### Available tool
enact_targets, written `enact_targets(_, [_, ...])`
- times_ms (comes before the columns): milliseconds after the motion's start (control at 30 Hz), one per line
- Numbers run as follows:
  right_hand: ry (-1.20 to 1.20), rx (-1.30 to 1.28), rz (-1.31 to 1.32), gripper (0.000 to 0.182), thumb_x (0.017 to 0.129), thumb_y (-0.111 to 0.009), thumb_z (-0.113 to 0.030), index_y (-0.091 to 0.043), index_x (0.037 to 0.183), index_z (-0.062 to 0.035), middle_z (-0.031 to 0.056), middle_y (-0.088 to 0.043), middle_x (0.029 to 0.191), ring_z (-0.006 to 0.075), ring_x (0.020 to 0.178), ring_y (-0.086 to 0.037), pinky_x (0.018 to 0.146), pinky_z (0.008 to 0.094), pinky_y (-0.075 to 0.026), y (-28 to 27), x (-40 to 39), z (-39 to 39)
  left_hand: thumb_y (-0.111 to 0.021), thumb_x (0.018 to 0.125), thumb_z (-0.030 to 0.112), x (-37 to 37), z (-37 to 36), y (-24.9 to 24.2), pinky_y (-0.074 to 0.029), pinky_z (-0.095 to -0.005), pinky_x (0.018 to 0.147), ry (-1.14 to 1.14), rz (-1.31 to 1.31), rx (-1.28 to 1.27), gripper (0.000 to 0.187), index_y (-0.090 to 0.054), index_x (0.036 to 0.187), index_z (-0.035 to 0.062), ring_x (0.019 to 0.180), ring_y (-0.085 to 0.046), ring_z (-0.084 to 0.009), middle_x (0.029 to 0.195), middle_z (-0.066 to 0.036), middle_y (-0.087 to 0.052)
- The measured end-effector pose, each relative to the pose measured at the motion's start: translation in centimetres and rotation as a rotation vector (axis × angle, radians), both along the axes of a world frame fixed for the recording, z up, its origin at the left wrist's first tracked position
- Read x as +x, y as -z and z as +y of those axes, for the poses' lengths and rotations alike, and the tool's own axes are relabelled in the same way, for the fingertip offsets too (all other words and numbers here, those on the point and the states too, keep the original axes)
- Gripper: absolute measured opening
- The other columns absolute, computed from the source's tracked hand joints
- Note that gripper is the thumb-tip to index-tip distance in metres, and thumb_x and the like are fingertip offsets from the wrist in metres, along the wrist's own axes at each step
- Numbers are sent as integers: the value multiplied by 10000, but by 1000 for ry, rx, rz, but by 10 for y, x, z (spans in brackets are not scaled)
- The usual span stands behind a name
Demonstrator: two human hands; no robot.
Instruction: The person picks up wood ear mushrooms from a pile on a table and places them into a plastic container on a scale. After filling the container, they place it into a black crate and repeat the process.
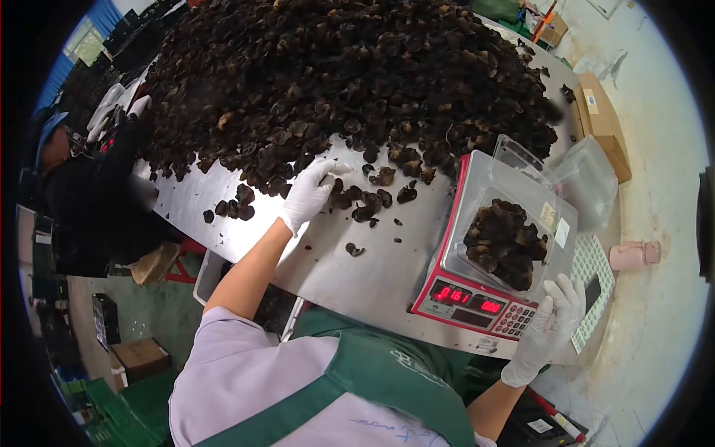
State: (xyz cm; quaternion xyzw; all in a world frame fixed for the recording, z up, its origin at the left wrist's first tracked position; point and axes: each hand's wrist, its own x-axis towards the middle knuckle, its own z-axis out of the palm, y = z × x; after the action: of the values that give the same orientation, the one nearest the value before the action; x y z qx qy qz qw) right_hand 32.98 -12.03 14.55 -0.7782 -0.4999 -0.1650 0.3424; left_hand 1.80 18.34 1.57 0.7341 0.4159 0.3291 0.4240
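Note:
My left hand (307, 195), in a white glove, reaches to the near edge of a large heap of dark wood ear mushrooms (320, 74). Its fingers point right, slightly bent and apart, with nothing visible in them. Loose mushroom pieces (365, 203) lie just beside it. My right hand (550, 328), also gloved, rests by the front right corner of a red digital scale (477, 305), fingers loosely curved and apart. On the scale sits a clear plastic box (454, 246) with a clump of mushrooms (506, 242) in it. The display reads 0.161.
Clear plastic containers (588, 182) and a cardboard box (602, 127) stand at the table's right. A pale green perforated tray (596, 290) and a pink jar (633, 256) lie nearby. At the left, another person (89, 194) in dark clothing stands by the metal table (335, 272).

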Motion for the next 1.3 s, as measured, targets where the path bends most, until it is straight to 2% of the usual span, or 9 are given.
enact_targets(267, [-22,-1,-24,170,925,-630,4,-704,1066,-55,98,-670,1195,338,1280,-523,1089,468,-390,-3,-9,4,-716,834,113,16,-10,-10,-515,-404,807,-12,387,411,238,-709,1070,85,882,-646,-327,954,-128,-659])
enact_targets(500, [-31,-6,-57,173,919,-629,11,-706,1058,-58,94,-670,1186,338,1276,-526,1092,469,-390,-6,-13,8,-742,827,175,26,-4,-4,-517,-414,811,142,538,277,253,-694,1059,86,931,-629,-336,1001,-116,-648])
enact_targets(567, [-16,-29,-62,168,922,-629,-1,-709,1057,-64,91,-670,1187,338,1274,-526,1092,466,-389,-5,-12,6,-733,871,229,28,-11,-15,-514,-417,830,89,171,173,300,-686,1139,103,981,-623,-330,1034,-124,-638])
enact_targets(700, [-30,-32,-11,167,924,-630,-11,-709,1061,-64,88,-670,1189,336,1276,-522,1097,465,-384,-3,-12,7,-766,860,257,32,-20,-10,-501,-415,919,321,372,247,473,-638,1303,149,1072,-603,-336,1117,-156,-605])
enact_targets(800, [-30,-30,-46,169,920,-633,-10,-710,1062,-61,83,-670,1191,332,1280,-518,1099,466,-381,-4,-10,4,-772,804,122,30,-20,-2,-499,-393,926,335,345,272,387,-676,1178,90,1068,-604,-320,1094,-132,-614])
enact_targets(933, [-24,-3,-11,170,917,-637,-17,-711,1064,-61,83,-670,1195,330,1285,-513,1100,470,-378,0,-5,-4,-720,852,36,22,-12,-16,-511,-356,932,261,238,-17,255,-687,1102,81,1029,-660,-282,1082,-104,-685])
enact_targets(1133, [-14,-3,-7,175,895,-642,-12,-708,1048,-65,84,-666,1191,334,1277,-510,1101,480,-369,1,-2,-8,-660,908,22,34,-16,-48,-515,-273,897,83,50,-127,267,-683,1173,44,982,-623,-105,1114,-54,-691])
enact_targets(1200, [11,3,-34,179,886,-643,-8,-706,1042,-68,84,-664,1188,335,1270,-510,1101,481,-366,-2,-1,-9,-644,927,11,54,-31,-88,-515,-242,858,31,-17,-429,292,-667,1212,68,946,-611,-68,1148,-29,-683])
enact_targets(1300, [-21,21,-4,193,864,-660,-7,-703,1030,-98,75,-656,1166,334,1246,-513,1110,481,-349,1,-1,-6,-616,922,-57,92,-40,-98,-521,-212,821,200,-301,-236,332,-664,1225,72,919,-611,-46,1139,1,-675])
